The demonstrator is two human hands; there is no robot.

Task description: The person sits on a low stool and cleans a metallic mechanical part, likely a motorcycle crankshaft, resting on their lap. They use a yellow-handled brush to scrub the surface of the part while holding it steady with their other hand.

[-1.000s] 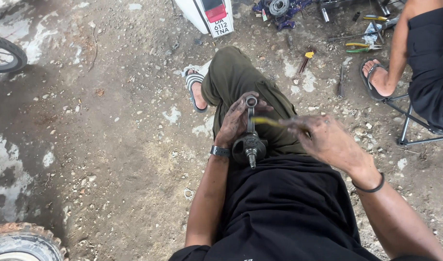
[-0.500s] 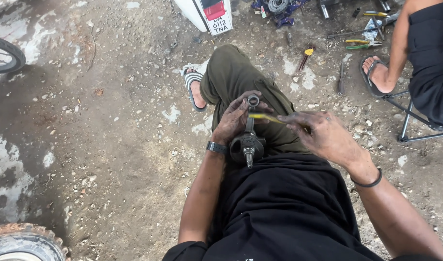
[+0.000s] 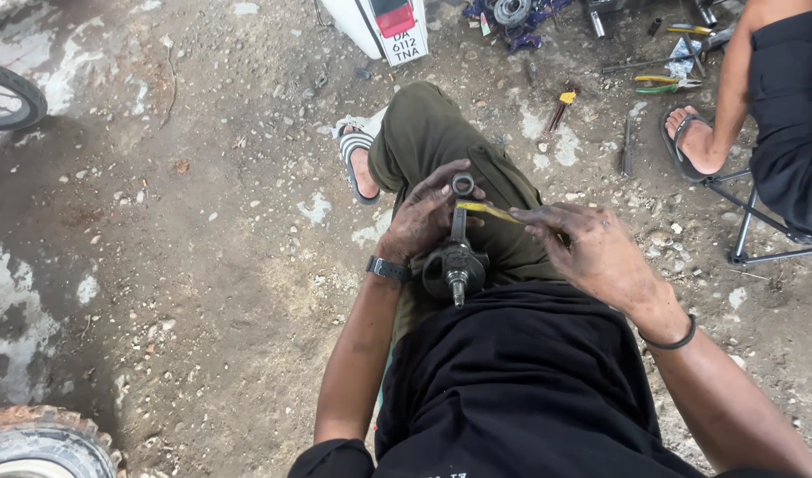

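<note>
Nearest the camera, the person in a black shirt is sitting on the dirt floor [image 3: 202, 292], resting a dark, greasy metal crankshaft with its connecting rod [image 3: 456, 257] on the olive-trousered thigh [image 3: 441, 142]. The left hand [image 3: 421, 221] is closing around the far side of the part, fingers curling behind the rod and thumb toward its ringed small end. The right hand [image 3: 592, 252] is pinching a thin yellow strip-like tool [image 3: 487, 211] between thumb and fingertips, its tip touching the rod just below the ring.

By the look of it, the assembly is already out of its engine and is being checked or probed at the rod; nothing here shows it refitted, so that work appears to be outstanding.

Farther off, a striped sandal [image 3: 354, 155] is lying beside the knee. Beyond it, scattered hand tools [image 3: 658, 80] are lying on the ground near a second seated person's foot [image 3: 689, 146], with a white vehicle tail [image 3: 379, 26] at the top edge.
</note>
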